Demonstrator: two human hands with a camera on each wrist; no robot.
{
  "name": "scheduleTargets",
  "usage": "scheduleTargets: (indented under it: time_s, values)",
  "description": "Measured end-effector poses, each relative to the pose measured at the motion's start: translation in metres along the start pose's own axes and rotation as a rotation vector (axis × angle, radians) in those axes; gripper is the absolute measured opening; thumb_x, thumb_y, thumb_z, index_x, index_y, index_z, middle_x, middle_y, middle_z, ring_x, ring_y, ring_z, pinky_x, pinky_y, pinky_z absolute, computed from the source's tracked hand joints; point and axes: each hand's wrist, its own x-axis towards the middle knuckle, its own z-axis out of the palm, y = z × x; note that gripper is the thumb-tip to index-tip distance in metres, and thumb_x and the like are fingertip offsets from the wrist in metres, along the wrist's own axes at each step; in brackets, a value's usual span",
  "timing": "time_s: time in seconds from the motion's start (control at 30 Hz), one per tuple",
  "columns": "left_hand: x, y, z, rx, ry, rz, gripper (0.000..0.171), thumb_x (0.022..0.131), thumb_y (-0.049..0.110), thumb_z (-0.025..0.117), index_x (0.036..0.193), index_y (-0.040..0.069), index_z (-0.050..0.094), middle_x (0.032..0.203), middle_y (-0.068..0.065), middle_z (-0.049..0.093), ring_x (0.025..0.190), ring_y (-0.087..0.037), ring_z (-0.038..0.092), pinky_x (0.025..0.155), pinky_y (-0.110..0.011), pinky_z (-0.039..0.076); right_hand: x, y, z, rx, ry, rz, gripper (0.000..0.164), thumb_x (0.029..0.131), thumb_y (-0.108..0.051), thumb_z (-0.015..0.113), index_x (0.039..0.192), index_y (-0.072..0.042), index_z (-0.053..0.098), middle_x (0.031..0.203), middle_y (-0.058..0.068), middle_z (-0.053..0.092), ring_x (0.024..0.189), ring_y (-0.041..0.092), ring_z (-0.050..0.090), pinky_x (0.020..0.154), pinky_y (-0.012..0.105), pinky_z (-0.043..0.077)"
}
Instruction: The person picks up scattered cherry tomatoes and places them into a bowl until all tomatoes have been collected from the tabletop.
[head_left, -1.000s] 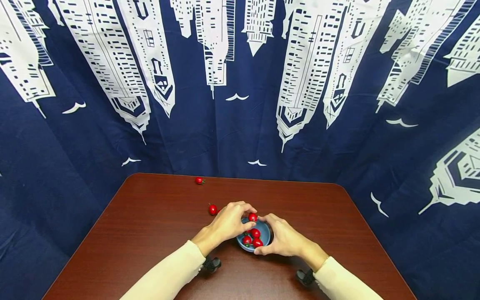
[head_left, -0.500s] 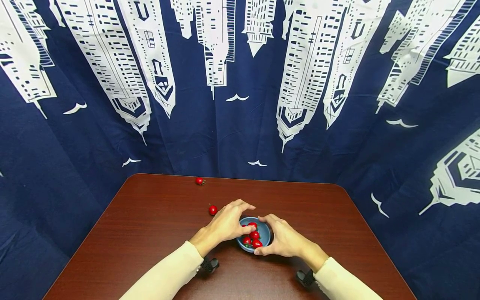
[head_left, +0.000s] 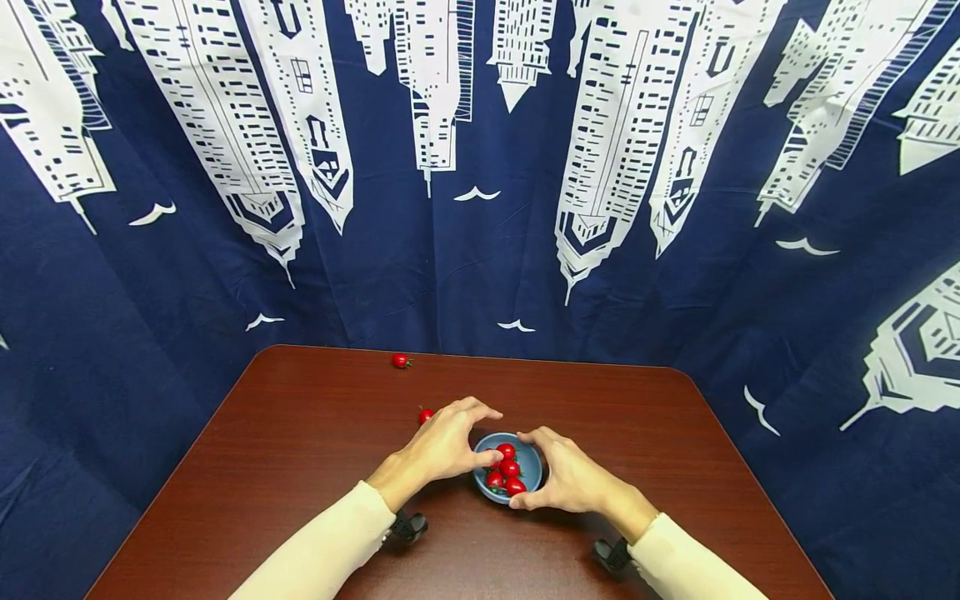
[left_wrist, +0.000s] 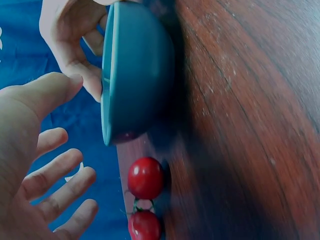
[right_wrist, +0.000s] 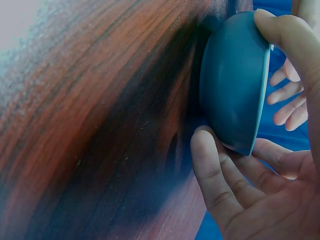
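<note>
A small blue bowl (head_left: 532,463) stands on the table with several red cherry tomatoes (head_left: 509,469) inside. My right hand (head_left: 567,475) holds the bowl from its right side; in the right wrist view the thumb is at the rim and the fingers curve around the lower wall. My left hand (head_left: 442,443) is at the bowl's left, fingers spread and nothing in them, the thumb over the rim in the head view. In the left wrist view two more cherry tomatoes lie on the table beyond the bowl, a nearer one (left_wrist: 145,178) and a farther one (left_wrist: 145,225).
Another cherry tomato (head_left: 401,361) lies near the back edge of the brown wooden table (head_left: 600,408). A dark blue curtain (head_left: 450,275) printed with white buildings hangs behind the table. Each wrist wears a small black camera.
My left hand has let go of a cherry tomato, which now lies in the bowl, and has drawn back slightly to the left with its fingers opened. The right hand has kept still on the bowl.
</note>
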Motion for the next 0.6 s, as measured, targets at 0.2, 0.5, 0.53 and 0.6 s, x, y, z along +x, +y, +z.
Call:
scheduleTargets:
  time_s: [0.2,0.5,0.53,0.6]
  values:
    - [-0.005,-0.01,-0.008,-0.012,0.007,-0.029,0.067,0.093,0.048,0.098,0.151,0.024,0.077,0.145,0.001,0.077,0.132,-0.026,0.077,0.111,-0.053,0.067,0.001,0.0,0.0,0.002,0.0,0.006,0.101,0.081,-0.064,0.101,0.153,-0.002,0.066,0.141,0.007,0.075,0.119,0.019,0.074,0.102,0.035,0.067]
    - [-0.018,-0.028,-0.022,-0.027,0.018,-0.071,0.07,0.089,0.049,0.1,0.151,0.024,0.077,0.147,-0.001,0.076,0.138,-0.031,0.072,0.12,-0.061,0.06,0.001,0.0,0.0,-0.001,0.01,0.009,0.101,0.08,-0.064,0.102,0.152,-0.004,0.067,0.141,0.004,0.075,0.121,0.019,0.074,0.106,0.038,0.066]
    - [-0.019,-0.031,-0.023,-0.021,0.019,-0.072,0.071,0.089,0.049,0.1,0.151,0.024,0.077,0.147,-0.001,0.076,0.139,-0.031,0.072,0.121,-0.062,0.059,0.001,0.0,0.0,-0.001,0.011,0.007,0.101,0.08,-0.064,0.102,0.152,-0.004,0.067,0.142,0.004,0.075,0.121,0.019,0.075,0.107,0.038,0.066]
    - [-0.021,-0.036,-0.025,-0.012,0.022,-0.077,0.071,0.089,0.049,0.1,0.151,0.023,0.077,0.147,-0.002,0.076,0.139,-0.031,0.071,0.121,-0.062,0.059,0.0,0.0,0.0,-0.002,0.015,0.001,0.1,0.08,-0.064,0.102,0.151,-0.003,0.067,0.142,0.005,0.075,0.122,0.02,0.075,0.108,0.039,0.066]
